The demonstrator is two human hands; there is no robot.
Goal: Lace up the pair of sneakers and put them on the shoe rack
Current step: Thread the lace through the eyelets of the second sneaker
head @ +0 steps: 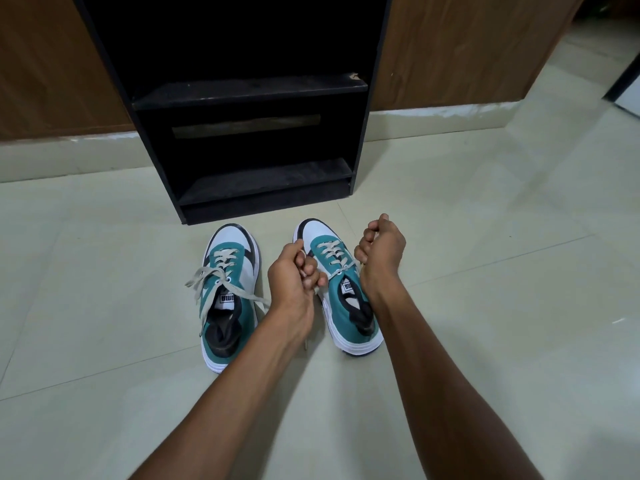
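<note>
Two teal, white and black sneakers stand side by side on the tiled floor, toes toward the black shoe rack (pixel 242 91). The left sneaker (pixel 228 292) is laced, its beige lace ends lying loose across it. The right sneaker (pixel 341 296) sits between my hands. My left hand (pixel 294 271) is fisted on one end of its lace (pixel 332 252) at the shoe's left side. My right hand (pixel 381 251) is fisted on the other end at the right side. Both ends are pulled taut outward from the top eyelets.
The rack's two low shelves (pixel 266 180) stand open just beyond the shoes' toes. Brown wooden panels (pixel 467 46) with a white skirting flank the rack. Pale glossy tiles (pixel 485 271) stretch around the shoes.
</note>
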